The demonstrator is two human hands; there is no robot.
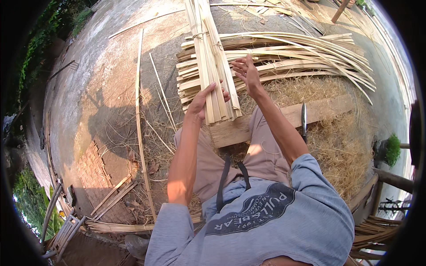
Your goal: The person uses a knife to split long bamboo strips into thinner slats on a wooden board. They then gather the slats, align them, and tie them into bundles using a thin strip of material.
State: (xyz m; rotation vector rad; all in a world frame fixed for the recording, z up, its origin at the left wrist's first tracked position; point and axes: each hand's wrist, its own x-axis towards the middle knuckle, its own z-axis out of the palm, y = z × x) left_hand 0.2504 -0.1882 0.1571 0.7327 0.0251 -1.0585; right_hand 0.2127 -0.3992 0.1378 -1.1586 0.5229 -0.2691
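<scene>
A bundle of pale, flat bamboo strips point(205, 53) reaches from above my lap toward the far edge of the view, tied partway along with a thin band. My left hand point(200, 103) grips its near end, thumb on top and fingertips showing at the right side. My right hand point(248, 76) is raised just right of the bundle, palm toward it, fingers apart and holding nothing. Beyond and under the bundle lies a thick pile of long strips point(301, 60), curving off to the right.
Near my knees lies a wooden plank point(326, 110), with a knife point(304, 120) upright against its near side. Curly shavings point(337, 146) cover the ground to the right. At left are a long single strip point(140, 111) and a woven mat point(94, 166).
</scene>
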